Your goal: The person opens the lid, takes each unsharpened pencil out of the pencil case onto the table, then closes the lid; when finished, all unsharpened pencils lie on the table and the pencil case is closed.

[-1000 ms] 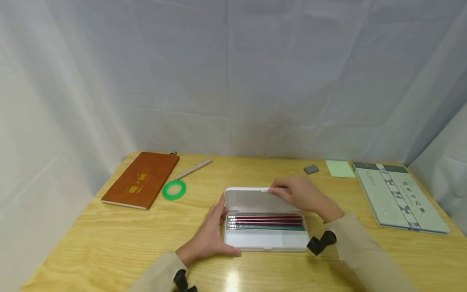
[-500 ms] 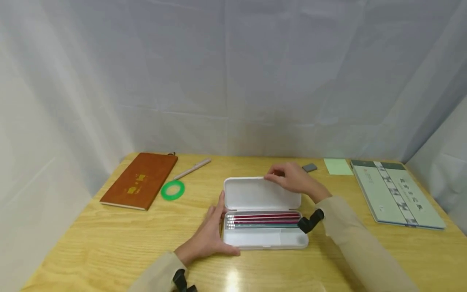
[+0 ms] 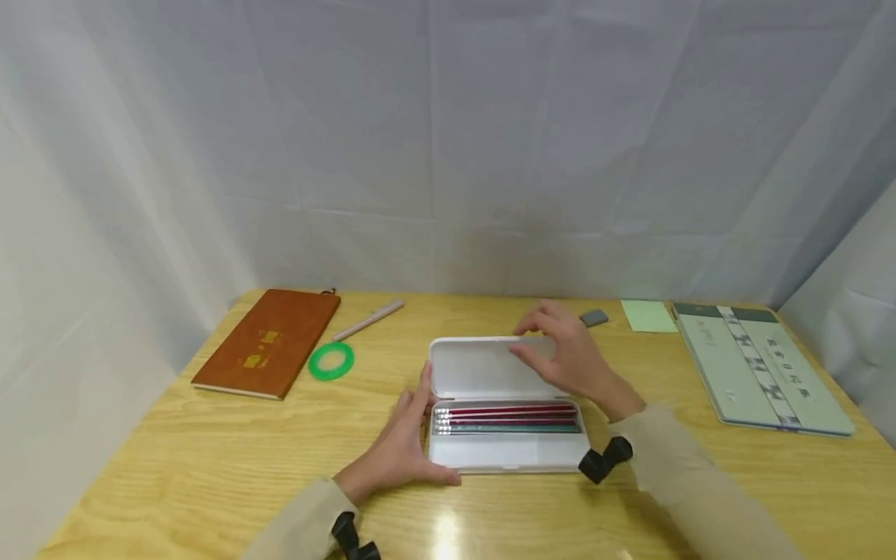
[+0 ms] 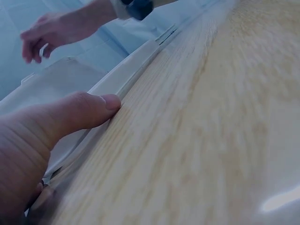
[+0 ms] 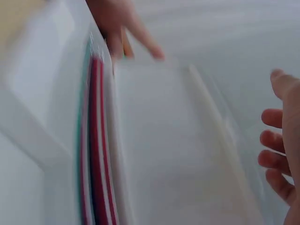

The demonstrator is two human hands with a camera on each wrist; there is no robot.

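White plastic forms the long rectangular pencil case (image 3: 483, 453) that lies a little right of and below the middle of the head frame, its long axis running side to side on the yellowish wood-grained surface (image 3: 231, 474). Its flat white lid (image 3: 469, 369) is swung back toward the top of the frame, leaving the box uncovered. The left hand (image 3: 395, 451) is nearer to the box: it holds the left end, thumb along the lower edge and fingers by the upper left corner, so the hold spans the short side, crosswise to the long axis. The right hand (image 3: 570, 358) is by the right part of the lid, thumb and fingers wide apart and loosely curved, with nothing between them; the right wrist view shows a gap between fingertips and lid. From those fingers the box lies toward the bottom of the frame. Inside, slim dark-red pencils (image 3: 511, 421) and a green pencil (image 3: 514, 428) follow the same long axis in the upper compartment, silvery ends toward the left hand. Just beyond the right hand, toward the upper right, rests a small grey rectangular eraser (image 3: 595, 317)
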